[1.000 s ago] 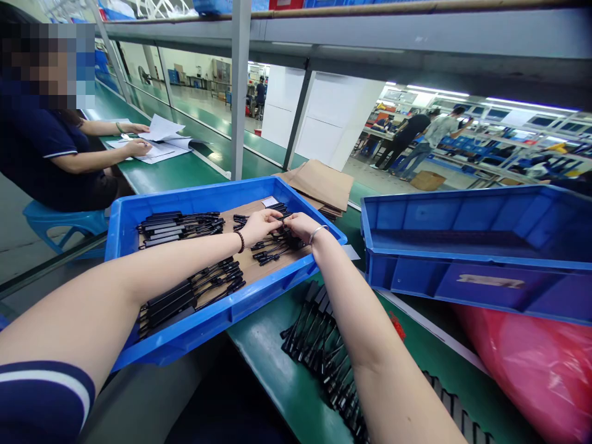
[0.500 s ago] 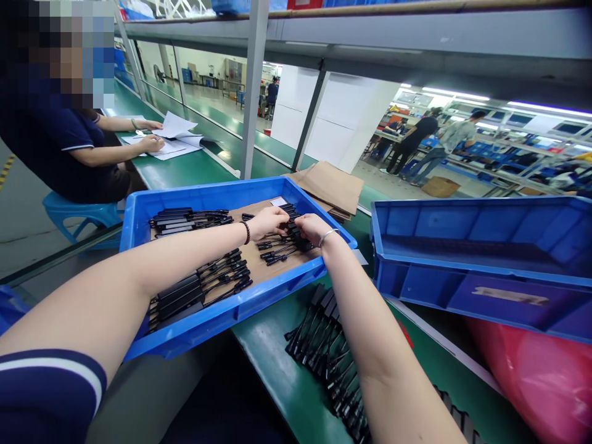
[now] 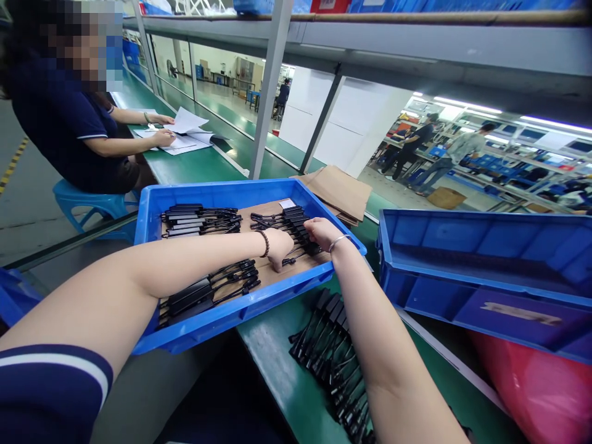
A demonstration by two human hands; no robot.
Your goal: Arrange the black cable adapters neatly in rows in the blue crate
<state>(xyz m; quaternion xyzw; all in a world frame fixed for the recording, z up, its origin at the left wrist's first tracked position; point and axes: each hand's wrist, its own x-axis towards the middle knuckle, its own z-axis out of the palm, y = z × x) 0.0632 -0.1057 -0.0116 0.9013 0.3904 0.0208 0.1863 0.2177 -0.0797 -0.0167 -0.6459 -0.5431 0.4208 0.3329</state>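
The blue tray (image 3: 252, 306) has brown cardboard in its bottom and holds black adapter cables in rows, each a slim box with a short lead. My left hand (image 3: 280, 246) is in the tray's right half, fingers curled downward and closed around the lead end of a cable, partly hidden by the hand. To its right, my right hand (image 3: 322, 233) is closed at the box end of the adapter cables (image 3: 296, 222). Other grey and black adapter cables (image 3: 185, 220) lie at the back left, and a further group (image 3: 203, 294) lies at the front left under my left forearm.
More adapter cables (image 3: 330, 345) lie on the green bench (image 3: 272, 351) beneath my right forearm. A second blue bin (image 3: 472, 290) stands right, above a pink plastic bag (image 3: 522, 382). Cardboard sheets (image 3: 342, 188) lie behind the tray. A co-worker (image 3: 60, 129) sits left with papers (image 3: 185, 132).
My left hand has moved down toward the front of the tray, from the box ends to the lead ends. My right hand stays close to the tray's right edge. The view has shifted slightly.
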